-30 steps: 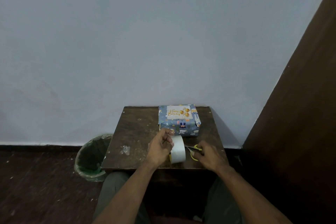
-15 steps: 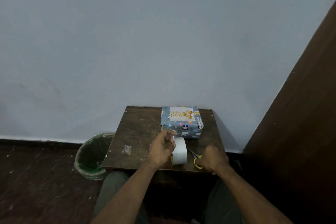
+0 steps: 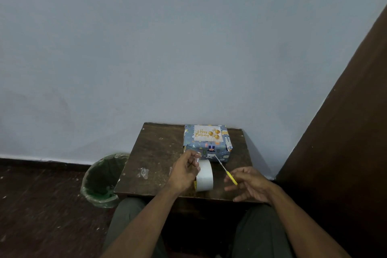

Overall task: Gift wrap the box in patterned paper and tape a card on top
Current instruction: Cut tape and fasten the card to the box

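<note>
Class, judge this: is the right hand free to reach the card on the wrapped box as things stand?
Probably not freely: the right hand holds scissors, though nothing blocks the way to the card.

The left hand (image 3: 185, 170) pinches clear tape off the roll (image 3: 204, 176). The right hand (image 3: 248, 184), beside it, holds scissors (image 3: 226, 172). Beyond both sits the wrapped box (image 3: 207, 144).

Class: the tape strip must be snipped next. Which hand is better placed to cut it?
The right hand: it holds the scissors beside the tape roll. The left hand pinches the tape's end.
</note>
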